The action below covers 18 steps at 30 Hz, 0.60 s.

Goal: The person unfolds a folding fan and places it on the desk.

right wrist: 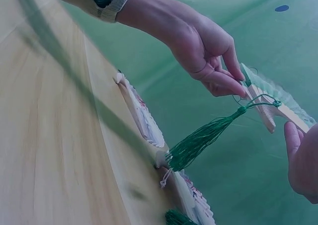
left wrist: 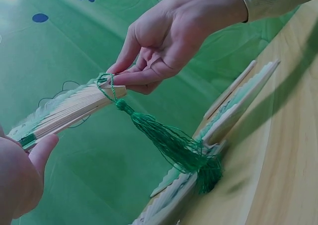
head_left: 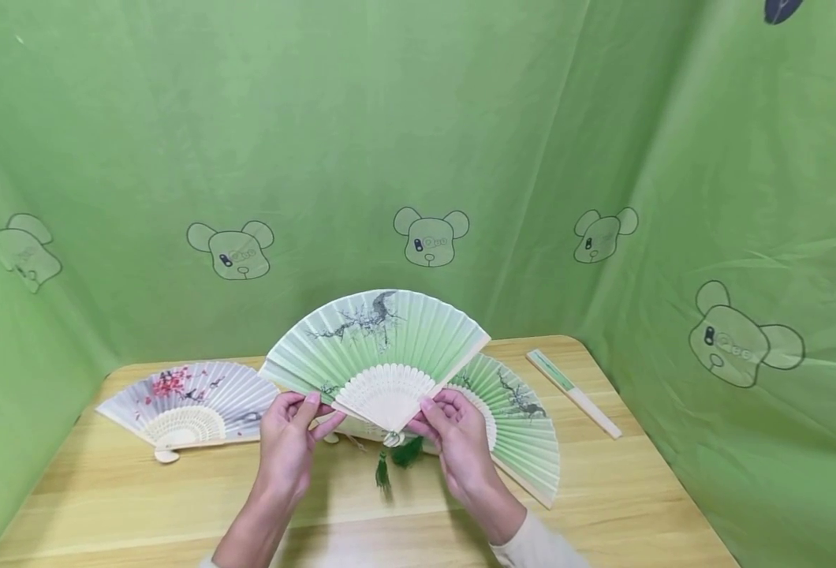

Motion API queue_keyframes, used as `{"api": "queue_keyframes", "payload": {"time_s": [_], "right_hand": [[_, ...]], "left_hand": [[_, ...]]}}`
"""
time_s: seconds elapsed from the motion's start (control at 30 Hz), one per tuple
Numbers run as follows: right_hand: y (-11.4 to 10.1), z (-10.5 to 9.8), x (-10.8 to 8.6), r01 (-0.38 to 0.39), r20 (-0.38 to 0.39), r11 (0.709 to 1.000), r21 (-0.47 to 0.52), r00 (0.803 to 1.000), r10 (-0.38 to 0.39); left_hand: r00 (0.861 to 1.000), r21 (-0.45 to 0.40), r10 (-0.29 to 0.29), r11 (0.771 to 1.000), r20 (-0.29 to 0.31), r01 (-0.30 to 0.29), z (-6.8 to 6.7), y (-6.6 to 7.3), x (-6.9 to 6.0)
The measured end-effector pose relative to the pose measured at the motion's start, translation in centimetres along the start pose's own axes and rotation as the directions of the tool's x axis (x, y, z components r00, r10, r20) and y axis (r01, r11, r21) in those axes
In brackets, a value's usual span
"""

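Observation:
A spread green-and-white folding fan [head_left: 425, 331] with a dark branch print is held up above the table, its pale ribs converging at the bottom. My left hand [head_left: 288, 438] pinches its left edge between thumb and fingers. On the other side, my right hand [head_left: 463, 442] pinches the lower right edge near the pivot. A green tassel [left wrist: 159, 133] hangs by a cord from the pivot end. In the left wrist view, the fan is seen nearly edge-on, with the right hand [left wrist: 169, 46] at its pivot end.
On the wooden table [head_left: 155, 513], a grey spread fan [head_left: 212, 386] with red blossoms lies left. Another green spread fan [head_left: 531, 442] lies right, partly covered by the held one. Farther right rests a folded fan [head_left: 574, 392]. Green cloth [head_left: 333, 142] with bear heads surrounds the table.

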State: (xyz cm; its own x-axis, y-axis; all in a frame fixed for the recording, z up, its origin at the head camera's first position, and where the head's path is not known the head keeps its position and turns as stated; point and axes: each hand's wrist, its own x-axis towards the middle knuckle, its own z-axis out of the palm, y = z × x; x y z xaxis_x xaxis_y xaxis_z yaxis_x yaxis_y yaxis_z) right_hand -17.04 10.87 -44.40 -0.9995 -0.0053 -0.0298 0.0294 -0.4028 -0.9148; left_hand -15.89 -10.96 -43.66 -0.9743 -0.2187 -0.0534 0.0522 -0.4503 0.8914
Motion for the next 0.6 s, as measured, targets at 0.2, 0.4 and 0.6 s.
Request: {"api": "queue_keyframes", "payload": {"time_s": [0.2,0.4,0.6], "right_hand": [[0.21,0.24,-0.02,0.013,-0.028,1.0,0.029,1.0,-0.012],[0.27,0.57,-0.08,0.023,-0.063,0.998,0.057,0.998,-0.02],[0.47,0.89,-0.14,0.042,-0.106,0.995,0.085,0.994,-0.033]], "left_hand": [[1.0,-0.003,0.009,1.0,-0.024,-0.01,0.03,-0.14,0.02],[0.999,-0.012,0.017,1.0,-0.036,-0.018,0.19,-0.07,-0.11],[0.999,-0.03,0.018,0.999,-0.046,-0.02,0.33,-0.07,-0.24]]}}
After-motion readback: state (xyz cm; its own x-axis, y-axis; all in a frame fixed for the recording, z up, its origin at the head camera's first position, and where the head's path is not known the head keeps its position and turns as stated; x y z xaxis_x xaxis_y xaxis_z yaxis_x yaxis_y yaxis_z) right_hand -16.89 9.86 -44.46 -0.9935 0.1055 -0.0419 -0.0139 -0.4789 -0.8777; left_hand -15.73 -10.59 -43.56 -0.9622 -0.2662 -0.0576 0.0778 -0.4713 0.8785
